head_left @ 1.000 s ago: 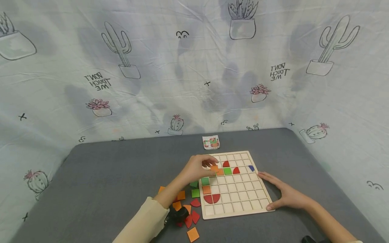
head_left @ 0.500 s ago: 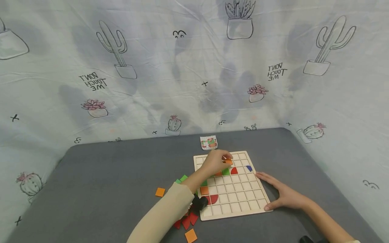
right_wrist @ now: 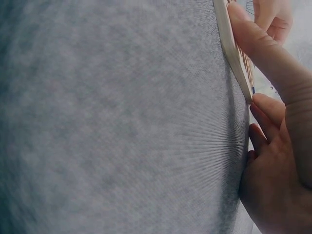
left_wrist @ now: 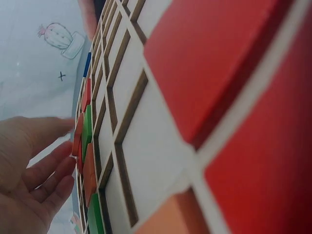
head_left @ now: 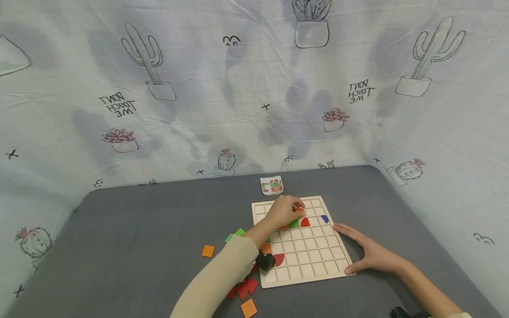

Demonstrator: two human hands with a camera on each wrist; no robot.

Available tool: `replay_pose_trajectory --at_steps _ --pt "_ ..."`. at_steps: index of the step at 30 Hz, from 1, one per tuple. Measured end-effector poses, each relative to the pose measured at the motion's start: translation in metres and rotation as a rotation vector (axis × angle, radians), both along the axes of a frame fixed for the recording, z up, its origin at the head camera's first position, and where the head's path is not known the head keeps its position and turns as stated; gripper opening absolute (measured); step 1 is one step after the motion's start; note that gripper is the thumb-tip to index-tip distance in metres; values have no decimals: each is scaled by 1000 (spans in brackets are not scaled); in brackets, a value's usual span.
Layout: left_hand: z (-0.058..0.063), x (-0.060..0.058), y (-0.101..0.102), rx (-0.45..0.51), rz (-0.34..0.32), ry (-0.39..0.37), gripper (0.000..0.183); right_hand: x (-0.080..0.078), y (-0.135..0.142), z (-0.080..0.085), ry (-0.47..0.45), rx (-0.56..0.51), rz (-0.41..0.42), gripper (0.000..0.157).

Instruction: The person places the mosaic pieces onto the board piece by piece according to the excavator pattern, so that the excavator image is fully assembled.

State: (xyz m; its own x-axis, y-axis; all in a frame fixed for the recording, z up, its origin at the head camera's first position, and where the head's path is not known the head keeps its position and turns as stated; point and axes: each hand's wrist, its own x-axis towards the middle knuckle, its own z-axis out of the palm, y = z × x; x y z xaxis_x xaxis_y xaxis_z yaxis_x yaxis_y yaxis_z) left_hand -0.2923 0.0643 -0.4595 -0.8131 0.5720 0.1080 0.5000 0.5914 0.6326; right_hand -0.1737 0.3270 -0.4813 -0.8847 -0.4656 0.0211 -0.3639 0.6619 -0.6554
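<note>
My left hand (head_left: 283,210) pinches an orange square tile (head_left: 299,212) at the far part of the wooden grid board (head_left: 314,257). In the left wrist view, thumb and fingertips meet at that orange tile (left_wrist: 77,134), low over the cells; whether it lies fully in its cell cannot be told. Beside it on the board are a green tile (head_left: 294,223), a red quarter-round tile (head_left: 305,222) and a small blue tile (head_left: 324,218). My right hand (head_left: 374,253) rests spread along the board's right side, thumb on the near corner (right_wrist: 240,12), fingers against the edge.
Loose orange (head_left: 208,251), red (head_left: 242,290) and green tiles (head_left: 239,232) lie left of the board, partly hidden by the left sleeve (head_left: 222,274). A small patterned card (head_left: 272,185) lies beyond the board on the grey table (head_left: 159,229).
My left hand has carried the orange tile rightward and away to a far cell, then lowered slightly in the last half second. The right hand has stayed on the board's edge.
</note>
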Motion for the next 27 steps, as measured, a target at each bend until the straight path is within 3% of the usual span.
replay_pose_trajectory --at_steps 9,15,22,27 --pt "2 -2 4 -43 -8 52 15 -1 -2 2 -8 9 -19 101" --pt "3 -2 4 -52 5 31 15 -1 -3 1 -7 3 -21 101" --pt "8 0 0 -47 -58 5 20 -1 -2 1 -18 1 -23 101" --pt "18 4 -16 -28 -95 -52 21 -1 -1 1 -21 -23 -19 101"
